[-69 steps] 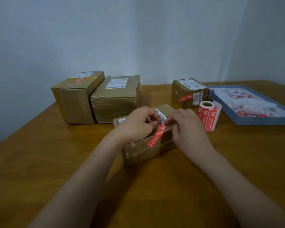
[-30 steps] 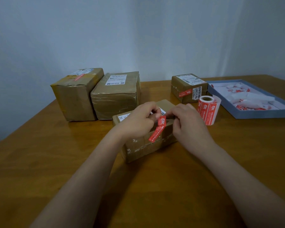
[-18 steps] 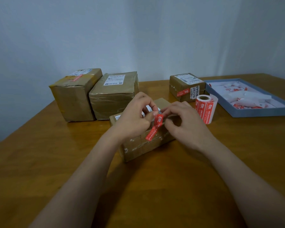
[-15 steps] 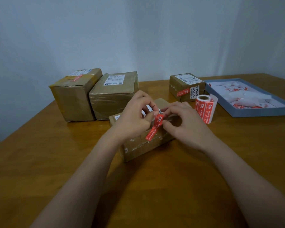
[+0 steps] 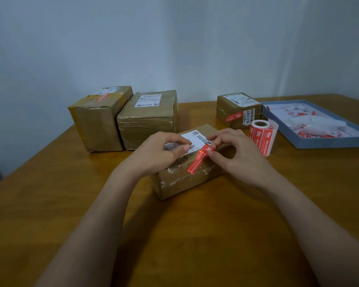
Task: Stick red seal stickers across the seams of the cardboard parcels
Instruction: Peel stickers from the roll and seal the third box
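Your right hand [image 5: 239, 156] pinches the upper end of a red seal sticker [image 5: 199, 159] between thumb and fingertips, with the other fingers curled. Your left hand [image 5: 160, 153] rests on top of the near parcel [image 5: 187, 179], fingers bent, thumb and forefinger drawn together over the white label [image 5: 195, 139]. You cannot tell whether it grips anything. The sticker runs down over the top front edge onto the parcel's front face; how much of it is stuck down is hard to judge.

The parcel sits mid-worktop [image 5: 50, 204], turned at an angle, with bare wood in front of it and to its left. Just right of your right hand stands the sticker roll [image 5: 262, 135], close behind the knuckles. Behind the roll is a small parcel [image 5: 236, 109] already carrying a red seal. The blue tray [image 5: 330, 142] of peeled backing scraps lies further right, cut off by the frame edge. Two larger parcels stand side by side at the back left: the left parcel [image 5: 97, 121] has a red seal on top, the middle parcel [image 5: 147, 119] shows only a white label. Print on all labels is too small to read.
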Demonstrator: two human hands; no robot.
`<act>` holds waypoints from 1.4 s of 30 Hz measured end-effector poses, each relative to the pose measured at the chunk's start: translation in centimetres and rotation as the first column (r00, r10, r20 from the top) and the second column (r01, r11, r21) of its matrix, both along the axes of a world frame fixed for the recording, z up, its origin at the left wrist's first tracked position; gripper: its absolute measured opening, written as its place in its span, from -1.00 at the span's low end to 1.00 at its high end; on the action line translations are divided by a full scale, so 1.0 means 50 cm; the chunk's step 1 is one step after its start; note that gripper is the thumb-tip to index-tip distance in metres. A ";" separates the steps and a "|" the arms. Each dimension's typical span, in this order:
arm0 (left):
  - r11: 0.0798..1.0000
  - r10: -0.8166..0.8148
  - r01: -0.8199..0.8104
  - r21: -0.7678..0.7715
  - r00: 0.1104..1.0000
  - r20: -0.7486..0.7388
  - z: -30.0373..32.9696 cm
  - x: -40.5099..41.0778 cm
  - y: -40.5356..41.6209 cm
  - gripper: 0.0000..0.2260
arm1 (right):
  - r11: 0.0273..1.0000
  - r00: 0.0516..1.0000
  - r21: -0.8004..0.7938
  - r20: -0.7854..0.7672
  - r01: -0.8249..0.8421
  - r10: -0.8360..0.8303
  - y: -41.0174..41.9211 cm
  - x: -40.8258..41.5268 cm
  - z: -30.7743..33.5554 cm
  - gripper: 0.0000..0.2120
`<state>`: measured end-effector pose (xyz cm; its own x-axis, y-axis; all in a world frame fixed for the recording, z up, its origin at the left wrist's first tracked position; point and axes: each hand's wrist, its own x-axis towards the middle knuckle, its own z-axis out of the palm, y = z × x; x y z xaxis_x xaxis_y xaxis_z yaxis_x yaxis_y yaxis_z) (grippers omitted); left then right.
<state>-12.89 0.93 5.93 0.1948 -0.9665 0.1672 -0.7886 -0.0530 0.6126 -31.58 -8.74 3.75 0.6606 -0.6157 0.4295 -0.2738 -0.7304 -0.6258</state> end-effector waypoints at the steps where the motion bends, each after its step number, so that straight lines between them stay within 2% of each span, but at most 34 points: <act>1: 1.000 -0.015 0.015 0.018 1.000 -0.015 0.002 0.002 0.001 -0.73 | 1.000 1.000 -0.004 0.014 -0.003 0.003 0.000 0.000 0.000 -0.87; 5: 0.998 -0.051 0.053 0.035 0.996 -0.067 0.002 0.007 0.001 -0.73 | 1.000 0.997 -0.012 0.079 0.009 -0.008 -0.002 0.001 -0.009 -0.87; 10: 0.999 -0.035 0.035 0.003 0.999 -0.034 -0.011 0.009 -0.007 -0.77 | 0.999 0.985 0.025 0.170 0.037 -0.041 -0.008 0.005 -0.032 -0.96; 14: 1.000 -0.024 0.023 -0.017 0.998 -0.051 -0.019 0.013 -0.010 -0.78 | 0.998 0.977 0.054 0.212 0.023 -0.034 -0.006 0.005 -0.042 -0.92; 18: 1.000 -0.011 0.010 -0.019 0.997 -0.072 -0.025 0.014 -0.013 -0.80 | 1.000 0.968 0.006 0.250 0.024 -0.025 -0.003 0.006 -0.046 -0.88; 24: 0.999 -0.001 -0.003 -0.048 0.996 -0.088 -0.024 0.011 -0.012 -0.81 | 0.999 0.966 -0.049 0.260 0.015 -0.002 -0.008 0.006 -0.054 -0.89; 33: 0.977 0.069 -0.097 -0.192 0.987 -0.146 -0.037 0.008 -0.013 -0.82 | 0.992 0.953 -0.126 0.304 0.029 0.011 -0.019 0.008 -0.070 -0.98; 42: 0.966 0.085 -0.129 -0.223 0.977 -0.195 -0.041 0.009 -0.016 -0.81 | 0.987 0.953 -0.162 0.301 0.021 0.029 -0.015 0.007 -0.071 -0.95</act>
